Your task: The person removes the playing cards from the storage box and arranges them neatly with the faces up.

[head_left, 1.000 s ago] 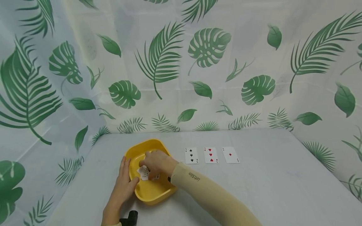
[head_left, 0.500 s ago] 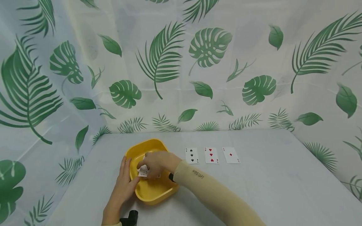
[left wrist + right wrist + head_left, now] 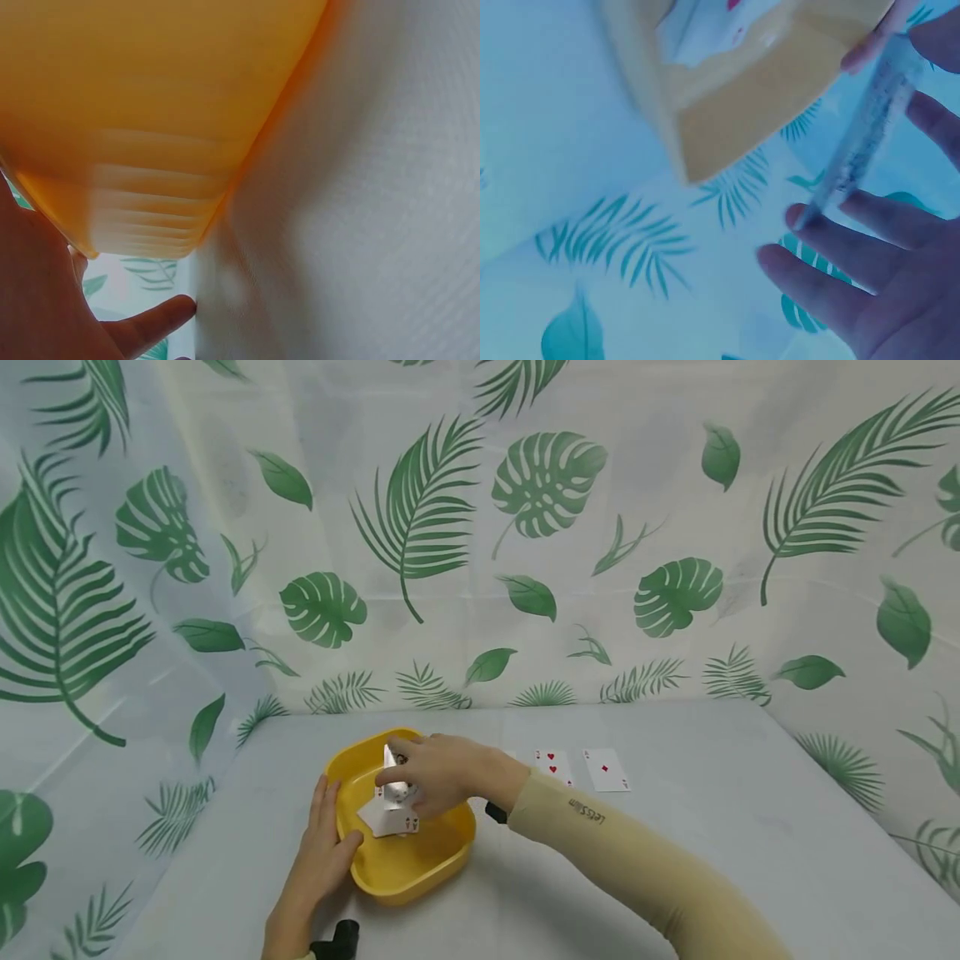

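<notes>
In the head view, my right hand [image 3: 446, 772] is raised over the yellow tray [image 3: 401, 889]. It pinches a playing card [image 3: 874, 124] between thumb and fingers; the right wrist view shows the card almost edge-on. Below it, a loose pile of playing cards [image 3: 386, 818] lies in the tray, partly covered by the hand. My left hand [image 3: 318, 852] rests against the tray's left side, its fingers straight along the outside and its thumb at the rim. From the left wrist, the tray's outer wall [image 3: 150, 127] fills much of the view.
Right of the tray, a three of hearts [image 3: 552, 767] and an ace of diamonds [image 3: 606, 771] lie face up on the pale table [image 3: 675, 852]. My right hand mostly hides a third card beside them. A leaf-patterned sheet [image 3: 450, 643] hangs behind.
My right hand has risen from the pile with a card and shifted right, now covering most of the three of spades. More of the pile shows. My left hand stays at the tray's side.
</notes>
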Demonstrator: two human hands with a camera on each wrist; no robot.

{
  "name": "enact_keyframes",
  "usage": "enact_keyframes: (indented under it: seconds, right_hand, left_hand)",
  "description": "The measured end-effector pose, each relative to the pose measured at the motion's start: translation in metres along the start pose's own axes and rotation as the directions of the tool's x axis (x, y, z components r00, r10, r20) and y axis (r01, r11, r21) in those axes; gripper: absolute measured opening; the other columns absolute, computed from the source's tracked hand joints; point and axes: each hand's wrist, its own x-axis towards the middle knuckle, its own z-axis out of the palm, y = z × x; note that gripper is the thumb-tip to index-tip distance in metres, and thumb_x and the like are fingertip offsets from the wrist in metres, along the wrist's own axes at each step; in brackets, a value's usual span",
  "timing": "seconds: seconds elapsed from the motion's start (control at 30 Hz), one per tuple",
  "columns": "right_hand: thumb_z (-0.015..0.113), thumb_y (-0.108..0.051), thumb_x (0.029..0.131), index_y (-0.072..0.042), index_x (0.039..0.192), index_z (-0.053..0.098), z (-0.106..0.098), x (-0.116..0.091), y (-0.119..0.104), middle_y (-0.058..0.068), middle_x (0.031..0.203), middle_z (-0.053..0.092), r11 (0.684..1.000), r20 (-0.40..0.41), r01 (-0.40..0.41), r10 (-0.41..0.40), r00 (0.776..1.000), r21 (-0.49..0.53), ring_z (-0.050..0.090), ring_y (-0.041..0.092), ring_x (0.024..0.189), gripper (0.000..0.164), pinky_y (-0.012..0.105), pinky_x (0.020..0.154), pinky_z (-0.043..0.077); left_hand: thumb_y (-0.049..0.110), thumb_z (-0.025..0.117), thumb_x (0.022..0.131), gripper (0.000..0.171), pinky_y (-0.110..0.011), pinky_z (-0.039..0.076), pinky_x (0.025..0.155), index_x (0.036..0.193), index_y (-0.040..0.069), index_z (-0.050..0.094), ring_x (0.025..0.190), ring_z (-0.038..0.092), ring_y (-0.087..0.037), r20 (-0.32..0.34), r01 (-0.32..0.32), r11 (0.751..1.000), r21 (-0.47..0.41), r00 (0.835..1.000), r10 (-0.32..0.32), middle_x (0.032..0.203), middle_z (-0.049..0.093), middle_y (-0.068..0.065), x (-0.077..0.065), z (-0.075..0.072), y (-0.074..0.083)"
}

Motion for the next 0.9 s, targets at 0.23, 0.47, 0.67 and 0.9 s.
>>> enact_keyframes:
  seconds: [0.23, 0.47, 0.67, 0.9]
  right_hand:
    - [0.062, -0.038, 0.092, -0.033, 0.148, 0.050, 0.003, -0.040, 0.011, 0.013, 0.156, 0.032, 0.990, -0.151, 0.072, -0.091, 0.984, -0.124, 0.048, 0.032, 0.131, 0.057, 0.049, 0.108, 0.041]
    - [0.061, -0.037, 0.090, -0.033, 0.147, 0.051, 0.017, -0.073, 0.020, 0.018, 0.160, 0.029, 0.975, -0.217, 0.099, -0.142, 0.966, -0.199, 0.046, 0.032, 0.128, 0.058, 0.049, 0.106, 0.040]
    - [0.059, -0.032, 0.088, -0.032, 0.142, 0.056, 0.033, -0.099, 0.033, 0.017, 0.158, 0.031, 0.980, -0.274, 0.092, -0.139, 0.952, -0.178, 0.046, 0.032, 0.124, 0.055, 0.051, 0.103, 0.042]
    - [0.062, -0.033, 0.088, -0.031, 0.136, 0.058, 0.056, -0.131, 0.052, 0.017, 0.152, 0.038, 0.986, -0.294, 0.048, -0.094, 0.951, -0.159, 0.053, 0.033, 0.116, 0.048, 0.051, 0.099, 0.046]
  left_hand:
    - [0.012, 0.051, 0.090, 0.084, -0.065, 0.013, 0.114, 0.161, 0.003, 0.007, 0.149, 0.010, -0.048, 0.007, 0.026, 1.000, -0.010, 1.000, -0.026, 0.167, -0.012, -0.015, 0.001, 0.002, 0.001]
    - [0.011, 0.050, 0.090, 0.084, -0.065, 0.012, 0.115, 0.161, 0.002, 0.006, 0.149, 0.009, -0.048, 0.015, 0.022, 1.000, -0.012, 1.000, -0.021, 0.167, -0.014, -0.015, 0.001, 0.002, 0.001]
    - [0.010, 0.051, 0.090, 0.085, -0.064, 0.012, 0.115, 0.160, 0.001, 0.005, 0.149, 0.008, -0.047, 0.019, 0.024, 1.000, -0.004, 1.000, -0.024, 0.167, -0.014, -0.016, 0.002, 0.003, 0.001]
    - [0.009, 0.050, 0.090, 0.085, -0.065, 0.013, 0.115, 0.160, 0.001, 0.004, 0.149, 0.007, -0.047, 0.024, 0.013, 1.000, -0.003, 1.000, -0.013, 0.167, -0.016, -0.016, 0.002, 0.001, -0.001]
